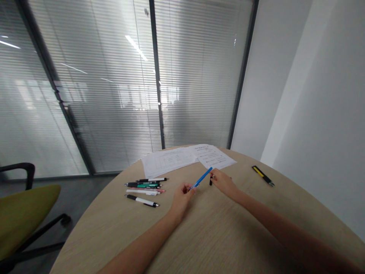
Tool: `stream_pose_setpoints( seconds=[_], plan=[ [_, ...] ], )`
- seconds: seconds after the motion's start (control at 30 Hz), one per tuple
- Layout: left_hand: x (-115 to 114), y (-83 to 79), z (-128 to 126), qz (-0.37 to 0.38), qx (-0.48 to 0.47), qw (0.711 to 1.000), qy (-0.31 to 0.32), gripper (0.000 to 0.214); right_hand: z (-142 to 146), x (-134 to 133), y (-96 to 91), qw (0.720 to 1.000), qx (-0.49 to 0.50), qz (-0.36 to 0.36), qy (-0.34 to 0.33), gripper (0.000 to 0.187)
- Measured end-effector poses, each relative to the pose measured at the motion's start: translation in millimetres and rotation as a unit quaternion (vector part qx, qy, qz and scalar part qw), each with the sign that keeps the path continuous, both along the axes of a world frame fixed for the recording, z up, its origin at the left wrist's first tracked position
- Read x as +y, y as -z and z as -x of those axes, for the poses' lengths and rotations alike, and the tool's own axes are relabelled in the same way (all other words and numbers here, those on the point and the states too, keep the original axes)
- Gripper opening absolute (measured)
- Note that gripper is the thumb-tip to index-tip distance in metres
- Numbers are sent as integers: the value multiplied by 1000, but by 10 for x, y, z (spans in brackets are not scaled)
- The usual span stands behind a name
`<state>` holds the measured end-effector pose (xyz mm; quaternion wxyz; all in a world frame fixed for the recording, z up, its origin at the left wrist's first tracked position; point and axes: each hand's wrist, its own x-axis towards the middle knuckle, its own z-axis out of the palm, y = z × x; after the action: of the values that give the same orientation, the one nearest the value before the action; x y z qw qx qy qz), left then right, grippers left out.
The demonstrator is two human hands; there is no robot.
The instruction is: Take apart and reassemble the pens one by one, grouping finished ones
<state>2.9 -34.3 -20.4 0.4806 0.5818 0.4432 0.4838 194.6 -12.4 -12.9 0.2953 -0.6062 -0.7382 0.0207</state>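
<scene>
My left hand [181, 199] pinches a blue pen [203, 177] near its lower end, tilted up to the right above the table. Close to the pen's upper end, the fingers of my right hand [224, 182] are closed at a short black piece [211, 180]; its kind is hard to make out. Whether the right fingertips touch the blue pen cannot be told. Left of my left hand lie several pens: a white pen with a black grip [142, 200], white pens [142, 192], a green pen [146, 185] and a black-and-white pen [152, 179].
Printed sheets of paper [168, 160] lie at the far edge of the round wooden table [176, 247]. A black and yellow utility knife [262, 175] rests to the right. A green chair [28, 213] stands at the left. Behind is a glass partition with blinds [194, 76].
</scene>
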Motion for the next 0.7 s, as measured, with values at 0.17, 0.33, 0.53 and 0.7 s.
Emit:
stream_pose_setpoints(
  seconds=[0.17,0.33,0.53,0.7],
  plan=[
    [-11,-11,1,-3,1,1000,0,25,-32,28,46,1000,2,2,2,26],
    [-6,-15,5,-13,12,1000,-8,22,-72,45,69,1000,6,5,9,17],
    [16,-21,36,-31,48,997,-49,17,-121,-3,51,1000,9,1,-20,30],
    [24,-56,72,-54,93,991,-80,14,-238,-88,49,999,10,-16,-43,36]
  ],
)
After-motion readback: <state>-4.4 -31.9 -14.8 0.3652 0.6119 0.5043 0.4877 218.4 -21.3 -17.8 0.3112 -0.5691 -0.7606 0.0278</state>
